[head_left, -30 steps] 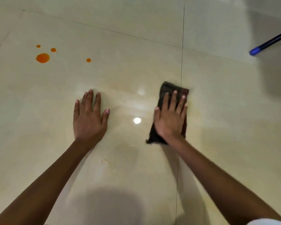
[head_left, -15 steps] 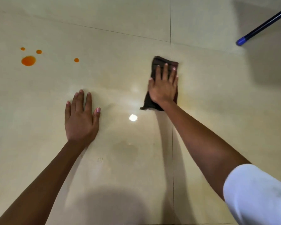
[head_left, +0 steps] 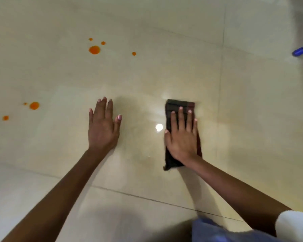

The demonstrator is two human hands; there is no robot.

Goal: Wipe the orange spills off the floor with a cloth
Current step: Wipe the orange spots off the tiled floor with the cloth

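A dark folded cloth (head_left: 175, 106) lies flat on the glossy cream tile floor (head_left: 164, 75). My right hand (head_left: 182, 135) presses down on it with fingers spread. My left hand (head_left: 102, 127) rests flat on the bare tile to the cloth's left, holding nothing. One group of orange spills (head_left: 94, 50) sits far ahead of the left hand, with small drops around it, one further right (head_left: 134, 53). A second group of orange spills (head_left: 34, 105) lies left of the left hand, with a drop (head_left: 5, 117) nearer the frame's edge.
A blue handle (head_left: 302, 49) pokes in at the upper right edge. Grout lines cross the floor ahead, to the right of the cloth and close in front of my body. My blue clothing (head_left: 217, 231) and a white sleeve (head_left: 294, 224) fill the lower right.
My right hand pushed the cloth forward, then drew it back toward me. The view has shifted so a second group of orange spills now shows on the left. The left hand stayed planted.
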